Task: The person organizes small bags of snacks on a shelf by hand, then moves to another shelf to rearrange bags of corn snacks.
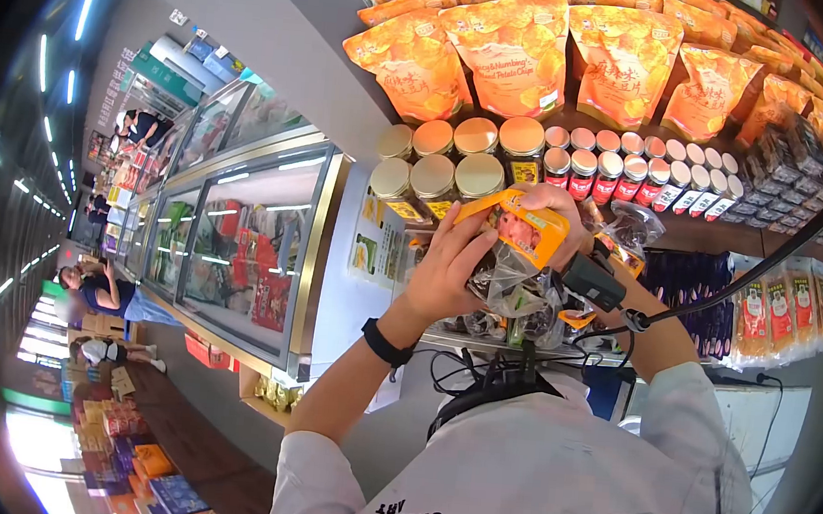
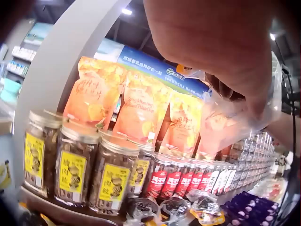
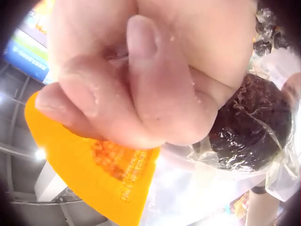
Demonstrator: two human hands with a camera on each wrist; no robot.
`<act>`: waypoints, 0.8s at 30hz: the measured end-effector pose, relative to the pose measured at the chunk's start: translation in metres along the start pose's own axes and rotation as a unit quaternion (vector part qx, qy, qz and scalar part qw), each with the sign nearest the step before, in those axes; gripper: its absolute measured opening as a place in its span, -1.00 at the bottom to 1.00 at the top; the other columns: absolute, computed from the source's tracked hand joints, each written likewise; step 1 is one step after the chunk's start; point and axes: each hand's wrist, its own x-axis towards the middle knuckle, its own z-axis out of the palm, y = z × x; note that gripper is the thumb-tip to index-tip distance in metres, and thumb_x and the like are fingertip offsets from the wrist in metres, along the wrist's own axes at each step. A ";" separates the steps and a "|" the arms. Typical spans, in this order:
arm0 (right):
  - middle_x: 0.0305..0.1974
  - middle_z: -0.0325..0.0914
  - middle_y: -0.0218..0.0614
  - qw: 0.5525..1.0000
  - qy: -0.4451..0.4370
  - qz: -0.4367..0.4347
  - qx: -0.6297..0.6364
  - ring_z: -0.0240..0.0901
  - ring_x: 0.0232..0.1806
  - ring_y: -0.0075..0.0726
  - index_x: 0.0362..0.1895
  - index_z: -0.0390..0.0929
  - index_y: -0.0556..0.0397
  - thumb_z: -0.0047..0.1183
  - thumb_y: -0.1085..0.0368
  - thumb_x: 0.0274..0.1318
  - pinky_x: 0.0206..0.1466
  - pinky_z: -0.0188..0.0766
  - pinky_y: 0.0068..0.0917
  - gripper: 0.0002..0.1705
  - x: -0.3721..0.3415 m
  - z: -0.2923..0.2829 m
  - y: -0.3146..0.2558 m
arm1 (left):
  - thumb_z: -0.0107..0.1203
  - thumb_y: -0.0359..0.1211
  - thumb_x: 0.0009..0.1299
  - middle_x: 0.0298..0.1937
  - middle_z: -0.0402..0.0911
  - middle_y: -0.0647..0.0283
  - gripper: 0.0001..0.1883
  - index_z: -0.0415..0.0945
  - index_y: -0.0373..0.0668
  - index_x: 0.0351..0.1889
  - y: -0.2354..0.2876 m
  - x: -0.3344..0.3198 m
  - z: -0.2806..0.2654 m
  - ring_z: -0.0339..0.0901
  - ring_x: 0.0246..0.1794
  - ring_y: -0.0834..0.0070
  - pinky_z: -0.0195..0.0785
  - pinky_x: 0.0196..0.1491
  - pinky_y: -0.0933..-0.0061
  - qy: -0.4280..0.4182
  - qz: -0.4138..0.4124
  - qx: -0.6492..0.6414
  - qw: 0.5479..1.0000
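A clear plastic bag (image 1: pixel 517 289) with an orange header card (image 1: pixel 534 236) is held up by both hands in front of the shelf. The right hand (image 1: pixel 561 219) grips the card's right side, its fingers curled in the right wrist view. On the card's left side, the left hand (image 1: pixel 444 269) pinches the package with its fingertips. Dark brown, glossy round food (image 3: pixel 256 125) shows through the plastic in the right wrist view. In the left wrist view the left hand (image 2: pixel 211 40) hides most of the bag.
Jars with yellow labels (image 2: pixel 70 165) and smaller red-labelled jars (image 2: pixel 157 181) line the shelf. Large orange potato-chip bags (image 1: pixel 505 57) stand behind them. Similar dark packages (image 2: pixel 174 209) lie along the front edge. A glass-door freezer (image 1: pixel 248 244) stands left; a black cable (image 1: pixel 779 252) arcs across the right.
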 end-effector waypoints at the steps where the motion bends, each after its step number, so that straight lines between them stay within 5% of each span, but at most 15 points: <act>1: -0.19 0.56 -0.12 1.000 -0.001 0.001 0.002 0.52 -0.19 -0.26 -0.08 0.45 0.25 -0.05 0.24 -0.01 -0.01 0.42 -0.42 -0.59 0.001 -0.003 0.005 | 0.41 -0.39 -0.31 0.25 0.27 -0.15 -0.10 0.29 -0.27 0.12 0.001 -0.002 0.000 0.20 0.32 0.04 -0.09 0.37 -0.09 -0.001 -0.002 0.001 1.000; 4: -0.30 0.56 -0.19 0.990 0.125 -0.067 0.021 0.52 -0.34 -0.32 -0.15 0.46 0.20 -0.06 0.22 0.01 -0.20 0.47 -0.45 -0.65 0.000 -0.027 0.020 | 0.43 -0.35 -0.31 0.21 0.33 -0.09 -0.10 0.29 -0.25 0.11 0.007 -0.005 -0.001 0.25 0.28 0.06 -0.07 0.36 -0.09 -0.022 -0.050 0.005 0.998; 7: -0.45 0.51 -0.29 0.998 0.018 0.045 0.048 0.43 -0.53 -0.41 -0.24 0.46 0.14 -0.06 0.17 0.06 -0.45 0.40 -0.53 -0.71 0.004 -0.059 0.011 | 0.44 -0.34 -0.31 0.11 0.42 0.01 -0.11 0.30 -0.22 0.10 0.003 -0.010 -0.003 0.33 0.19 0.07 -0.06 0.35 -0.07 -0.013 -0.063 0.016 0.998; 9: -0.56 0.44 -0.37 0.979 -0.054 0.198 0.007 0.27 -0.68 -0.52 -0.32 0.44 0.06 -0.05 0.11 0.11 -0.63 0.23 -0.60 -0.73 0.006 -0.059 0.004 | 0.43 -0.35 -0.30 0.01 0.47 0.08 -0.14 0.31 -0.19 0.08 -0.003 -0.014 -0.008 0.38 0.09 0.07 -0.03 0.33 -0.07 0.012 -0.154 -0.033 0.987; 10: -0.44 0.47 -0.32 0.940 0.050 0.104 -0.323 0.39 -0.50 -0.47 -0.27 0.43 0.08 -0.02 0.16 0.14 -0.45 0.36 -0.57 -0.76 0.000 -0.050 -0.002 | 0.44 -0.36 -0.30 -0.03 0.46 0.08 -0.15 0.31 -0.18 0.07 -0.003 -0.013 -0.018 0.38 0.05 0.05 0.01 0.32 -0.04 -0.026 -0.177 -0.001 0.984; 11: -0.44 0.47 -0.32 0.940 0.049 0.105 -0.320 0.39 -0.50 -0.47 -0.27 0.43 0.08 -0.02 0.16 0.14 -0.45 0.36 -0.57 -0.76 0.002 -0.051 0.000 | 0.44 -0.36 -0.30 -0.03 0.46 0.08 -0.15 0.31 -0.18 0.07 -0.007 -0.016 -0.022 0.38 0.05 0.05 0.01 0.32 -0.04 -0.028 -0.180 0.000 0.983; 13: -0.31 0.39 -0.40 0.786 0.235 -0.096 -0.563 0.34 -0.26 -0.62 -0.08 0.37 0.12 -0.04 0.43 0.13 -0.22 0.34 -0.60 -0.76 0.013 -0.043 0.012 | 0.42 -0.42 -0.28 -0.04 0.42 0.05 -0.18 0.32 -0.21 0.05 -0.012 -0.027 -0.026 0.37 -0.03 0.04 0.25 0.04 0.16 -0.094 -0.179 0.061 0.977; 14: -0.13 0.43 -0.27 0.785 0.240 -0.129 -0.556 0.38 -0.06 -0.49 -0.03 0.39 0.14 -0.09 0.47 0.13 0.00 0.36 -0.50 -0.72 0.013 -0.036 0.014 | 0.41 -0.41 -0.26 -0.01 0.41 0.04 -0.19 0.30 -0.20 0.06 -0.010 -0.032 -0.025 0.38 0.00 0.01 0.29 0.03 0.17 -0.102 -0.184 0.066 0.975; 15: -0.13 0.43 -0.27 0.788 0.241 -0.128 -0.552 0.38 -0.06 -0.49 -0.03 0.39 0.14 -0.09 0.47 0.13 0.00 0.36 -0.50 -0.72 0.017 -0.032 0.019 | 0.41 -0.41 -0.26 -0.01 0.41 0.04 -0.19 0.30 -0.20 0.06 -0.009 -0.036 -0.024 0.38 0.00 0.01 0.29 0.03 0.17 -0.106 -0.186 0.067 0.974; 17: -0.04 0.46 -0.07 0.670 0.055 -0.188 -0.716 0.42 0.02 -0.10 0.05 0.36 0.18 -0.14 0.39 0.13 0.07 0.35 -0.33 -0.63 0.025 -0.026 0.029 | 0.39 -0.40 -0.23 0.01 0.41 0.02 -0.20 0.29 -0.19 0.07 -0.009 -0.045 -0.019 0.38 0.03 0.00 0.32 0.05 0.19 -0.151 -0.252 0.005 0.956; 18: 0.00 0.45 -0.05 0.693 0.019 -0.079 -0.717 0.39 0.06 -0.05 0.07 0.38 0.16 -0.19 0.32 0.20 0.11 0.32 -0.30 -0.64 0.027 -0.032 0.038 | 0.43 -0.34 -0.21 0.05 0.36 0.00 -0.14 0.23 -0.20 0.12 -0.010 -0.047 -0.019 0.38 0.03 0.00 0.33 0.03 0.17 -0.192 -0.261 0.019 0.946; 21: -0.02 0.48 -0.05 0.738 0.021 0.036 -0.674 0.41 0.04 -0.07 0.04 0.42 0.20 -0.17 0.19 0.24 0.10 0.32 -0.31 -0.60 0.034 -0.061 0.062 | 0.42 -0.34 -0.18 0.05 0.36 0.00 -0.17 0.23 -0.22 0.11 -0.013 -0.054 -0.021 0.37 0.04 -0.01 0.32 0.04 0.17 -0.208 -0.305 -0.011 0.929; 22: -0.05 0.52 -0.06 0.784 0.014 0.034 -0.619 0.42 0.01 -0.11 0.04 0.44 0.21 -0.14 0.05 0.27 0.09 0.31 -0.35 -0.52 0.035 -0.069 0.067 | 0.42 -0.34 -0.18 0.05 0.36 0.00 -0.17 0.23 -0.22 0.11 -0.016 -0.060 -0.020 0.37 0.04 -0.01 0.32 0.04 0.17 -0.210 -0.309 -0.009 0.928; 24: -0.06 0.52 -0.07 0.802 0.054 0.074 -0.590 0.42 -0.01 -0.16 0.03 0.45 0.21 -0.14 0.00 0.27 0.08 0.31 -0.37 -0.48 0.028 -0.080 0.095 | 0.35 -0.36 -0.15 0.00 0.40 0.01 -0.21 0.21 -0.20 0.10 -0.023 -0.079 -0.014 0.41 -0.01 0.00 0.35 0.01 0.20 -0.211 -0.343 -0.026 0.915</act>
